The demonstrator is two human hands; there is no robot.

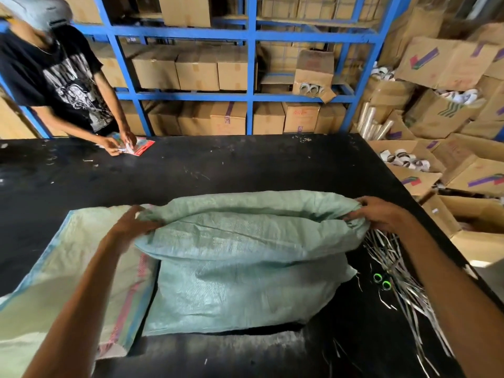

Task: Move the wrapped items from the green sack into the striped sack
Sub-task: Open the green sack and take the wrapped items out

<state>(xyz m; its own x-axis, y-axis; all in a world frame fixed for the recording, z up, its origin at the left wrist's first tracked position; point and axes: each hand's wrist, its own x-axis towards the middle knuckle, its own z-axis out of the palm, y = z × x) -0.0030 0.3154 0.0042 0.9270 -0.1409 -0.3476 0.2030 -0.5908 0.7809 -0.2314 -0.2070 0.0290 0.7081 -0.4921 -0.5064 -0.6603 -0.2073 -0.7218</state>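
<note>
Woven plastic, pale sea-green and faintly glossy, makes up the green sack point(240, 282), which sits bulging near the front middle of the black table point(218, 165), its mouth rolled back into a thick, soft collar with long creases across the fold; what it holds is hidden under the cloth. The left hand point(133, 225) grips the left end of that rolled rim, fingers curled into the fold, and the right hand point(381, 214) clutches the right end, the fabric bunched under its fingers. Just beside the green sack on the left, partly tucked under it, the striped sack point(62, 268) lies flat and limp, a creamy woven sheet edged in blue with pink and red bands along its seam. To the right of the green sack a loose tangle of thin silvery strips point(403, 304) spreads over the scuffed tabletop, with two small bright green rings point(381, 281) among them. At the far left corner another person point(62, 77) in a black printed T-shirt handles a flat red packet point(141, 148) on the table. Behind stands blue metal shelving point(252, 64) filled with square cardboard boxes point(196, 69), and on the right a slumped heap of open cartons point(436, 61) shows rolls of tape point(406, 159)
</note>
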